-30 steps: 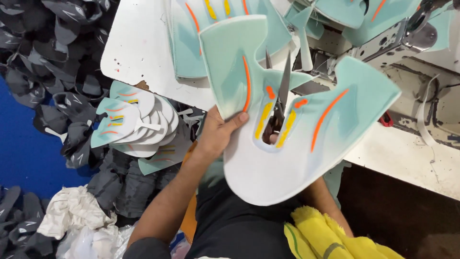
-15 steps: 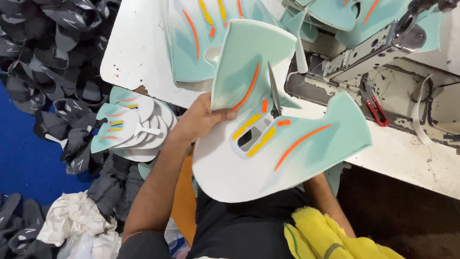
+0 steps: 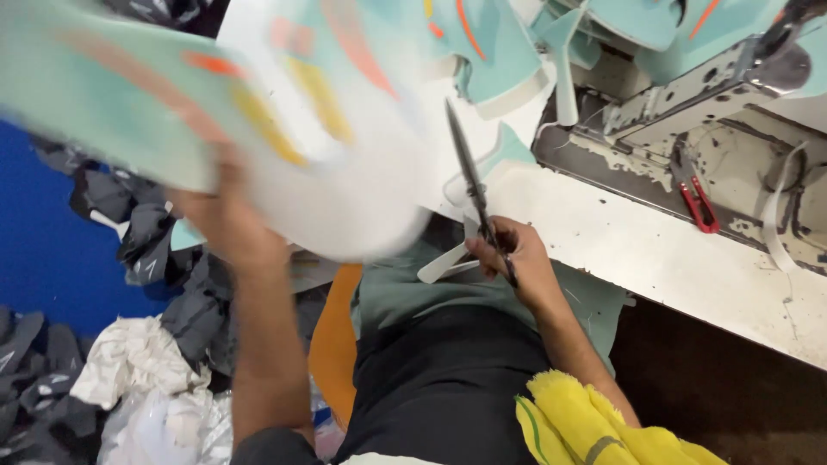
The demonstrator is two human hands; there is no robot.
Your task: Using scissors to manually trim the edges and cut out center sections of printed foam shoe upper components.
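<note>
Mint-green shoe upper (image 3: 215, 112), a flat foam-backed panel with orange and yellow stripes and a white underside, hangs blurred at upper left, the left hand (image 3: 228, 220) clamped on its lower edge. Rightward, the right hand (image 3: 517, 258) grips slim steel scissors (image 3: 472, 185), blades together, pointing up; trimming on this piece looks finished, while more mint panels (image 3: 491, 52) lie on the white worktable (image 3: 672, 267) by the sewing machine (image 3: 706, 86).

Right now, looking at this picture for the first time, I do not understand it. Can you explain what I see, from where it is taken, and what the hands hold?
The camera sits on a person's head and looks down at their lap and worktable. The left hand lifts a blurred mint-and-white cut piece with orange and yellow stripes. The right hand grips long scissors, pointing up. On the white table stands a sewing machine, with similar mint pieces and small red snips. Dark fabric pieces lie at the left.
</note>
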